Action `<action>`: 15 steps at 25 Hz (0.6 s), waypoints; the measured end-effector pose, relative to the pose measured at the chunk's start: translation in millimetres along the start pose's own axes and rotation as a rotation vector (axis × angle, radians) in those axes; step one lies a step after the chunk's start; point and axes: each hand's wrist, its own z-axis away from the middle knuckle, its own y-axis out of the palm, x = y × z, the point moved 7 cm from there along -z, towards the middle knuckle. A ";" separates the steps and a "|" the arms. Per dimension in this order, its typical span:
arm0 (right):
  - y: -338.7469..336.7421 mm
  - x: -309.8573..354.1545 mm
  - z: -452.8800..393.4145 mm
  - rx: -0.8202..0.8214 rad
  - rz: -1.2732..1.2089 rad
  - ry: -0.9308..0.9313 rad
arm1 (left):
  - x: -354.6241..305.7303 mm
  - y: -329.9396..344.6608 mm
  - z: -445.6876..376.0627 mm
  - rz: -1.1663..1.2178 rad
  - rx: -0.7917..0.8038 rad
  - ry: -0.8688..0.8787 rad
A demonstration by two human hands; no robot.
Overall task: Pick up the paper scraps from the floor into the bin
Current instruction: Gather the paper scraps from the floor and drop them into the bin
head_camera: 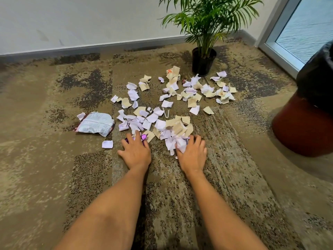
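Dozens of paper scraps (158, 121) on carpet; right hand (191, 153) grip clutching a wad, left hand (136, 150) flat, unclenched (loose bits may spill before bin (306, 123)).

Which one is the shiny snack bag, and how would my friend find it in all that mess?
Start at the potted plant by the wall, then come down across the carpet to the spread of paper scraps. The snack bag lies flat just off their left edge, up and left of the left hand. It is one big crinkled silver packet with printed text, far larger than any torn white or tan piece.
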 end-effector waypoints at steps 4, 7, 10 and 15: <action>3.1 6.8 -1.0 0.082 0.020 -0.031 | -6.4 -4.5 -11.6 -0.025 0.069 0.055; 2.2 12.6 -2.3 0.088 0.022 -0.055 | -9.3 -5.1 -15.3 0.013 0.079 0.101; 1.2 13.9 -6.7 0.118 -0.049 -0.089 | -7.8 -7.3 -19.5 0.075 0.084 0.139; -5.4 -17.9 -24.0 0.152 -0.548 0.156 | -0.2 -9.9 -26.3 0.211 0.042 0.092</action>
